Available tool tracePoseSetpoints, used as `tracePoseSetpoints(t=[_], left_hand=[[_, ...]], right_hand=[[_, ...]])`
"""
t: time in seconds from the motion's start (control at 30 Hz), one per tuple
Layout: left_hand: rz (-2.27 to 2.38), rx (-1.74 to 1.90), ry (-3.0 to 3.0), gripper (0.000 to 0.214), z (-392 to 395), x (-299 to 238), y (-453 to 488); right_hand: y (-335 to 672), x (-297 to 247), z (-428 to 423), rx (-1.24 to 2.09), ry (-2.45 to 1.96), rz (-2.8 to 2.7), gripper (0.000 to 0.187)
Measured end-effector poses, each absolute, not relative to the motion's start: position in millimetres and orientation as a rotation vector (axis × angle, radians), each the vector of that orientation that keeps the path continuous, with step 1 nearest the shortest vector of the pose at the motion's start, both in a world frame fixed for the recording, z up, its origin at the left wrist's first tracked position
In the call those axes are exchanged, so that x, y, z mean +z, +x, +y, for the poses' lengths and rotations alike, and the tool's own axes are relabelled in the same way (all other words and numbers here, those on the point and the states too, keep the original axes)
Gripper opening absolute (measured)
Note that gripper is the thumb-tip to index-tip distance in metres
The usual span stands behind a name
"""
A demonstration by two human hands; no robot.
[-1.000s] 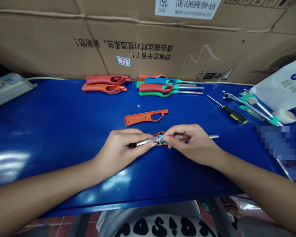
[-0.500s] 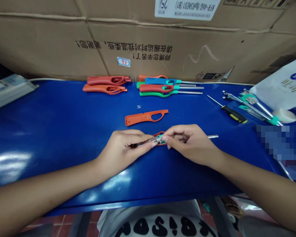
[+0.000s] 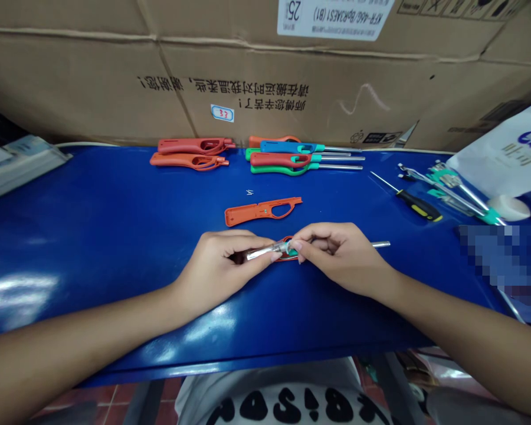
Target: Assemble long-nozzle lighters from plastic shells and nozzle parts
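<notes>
My left hand is closed round a clear lighter fuel tank, thumb and fingers pinching it near its right end. At that end, the thumb and forefinger of my right hand are pressed together on the tank's small whitish tip. Underneath lies an orange lighter shell half with a teal part in it, mostly covered by my hands. Its metal tube sticks out beyond my right hand. Above them on the table rests a loose orange shell half, inner side up.
Red and orange shells lie at the back, beside several assembled lighters. Tiny pale pieces sit mid-table. To the right are a screwdriver, metal-tube parts and a white bag. A cardboard box stands behind.
The fuel tank is turned slightly and more of it shows between my left fingers. Both hands stay almost in place, with my right fingertips still at its tip.
</notes>
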State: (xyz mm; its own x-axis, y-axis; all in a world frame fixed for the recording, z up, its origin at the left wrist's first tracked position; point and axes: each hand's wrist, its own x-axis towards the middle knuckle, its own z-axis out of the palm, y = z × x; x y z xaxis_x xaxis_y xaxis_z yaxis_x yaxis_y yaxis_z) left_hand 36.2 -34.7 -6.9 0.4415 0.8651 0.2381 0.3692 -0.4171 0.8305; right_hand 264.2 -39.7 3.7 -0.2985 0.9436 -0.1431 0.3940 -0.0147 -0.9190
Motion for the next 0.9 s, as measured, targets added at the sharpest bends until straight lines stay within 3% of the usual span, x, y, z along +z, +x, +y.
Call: tracePoseSetpoints(t=[0.33, 0.67, 0.9], left_hand=[[1.03, 0.86, 1.965, 0.013, -30.8, -0.3, 33.8], [1.0, 0.673, 2.245, 0.019, -25.0, 7.6, 16.0], [1.001, 0.625, 2.277, 0.011, -24.8, 4.8, 16.8]], right_hand=[[266.5, 8.7, -35.1, 1.384, -1.331, -1.688, 0.027], [288.9, -0.6, -21.1, 0.969, -1.281, -2.024, 0.014], [290.9, 1.0, -18.7, 0.909, -1.257, -2.128, 0.014]])
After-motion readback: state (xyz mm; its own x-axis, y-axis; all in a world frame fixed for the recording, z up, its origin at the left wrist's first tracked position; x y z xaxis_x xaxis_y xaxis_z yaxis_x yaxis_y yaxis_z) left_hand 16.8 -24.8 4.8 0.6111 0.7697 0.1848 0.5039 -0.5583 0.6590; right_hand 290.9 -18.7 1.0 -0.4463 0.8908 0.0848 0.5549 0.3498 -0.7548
